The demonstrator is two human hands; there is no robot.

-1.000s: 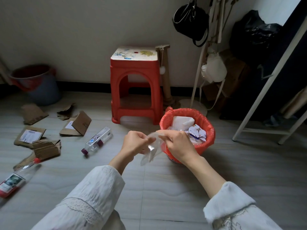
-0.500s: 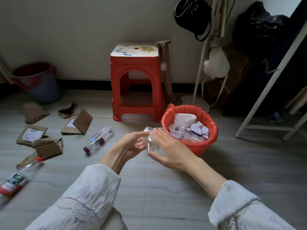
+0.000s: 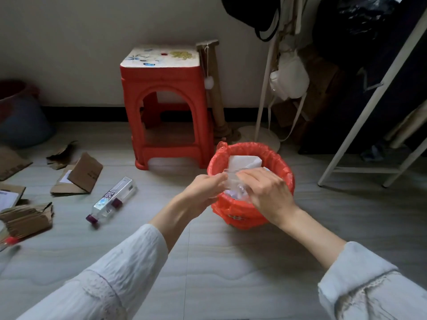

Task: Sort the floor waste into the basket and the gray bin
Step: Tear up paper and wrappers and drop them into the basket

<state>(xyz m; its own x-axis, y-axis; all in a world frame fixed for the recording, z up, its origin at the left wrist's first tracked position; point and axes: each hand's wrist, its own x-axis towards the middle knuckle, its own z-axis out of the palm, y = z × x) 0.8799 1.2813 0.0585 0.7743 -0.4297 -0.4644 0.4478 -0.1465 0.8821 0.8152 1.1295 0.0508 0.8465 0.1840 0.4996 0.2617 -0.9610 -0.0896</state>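
Both hands meet over the near rim of the red-lined basket (image 3: 272, 151): the left hand (image 3: 205, 189) and the right hand (image 3: 265, 192) each pinch a crumpled clear plastic wrapper (image 3: 233, 184) between them, its long axis roughly left to right. A clear bottle (image 3: 113, 199) lies on the floor (image 3: 231, 262), cap toward the camera, near cardboard scraps (image 3: 78, 176).

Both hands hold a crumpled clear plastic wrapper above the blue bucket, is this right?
Not quite. In the head view the left hand and the right hand hold the clear plastic wrapper above the red-lined basket, not the blue bucket, which stands far left by the wall.
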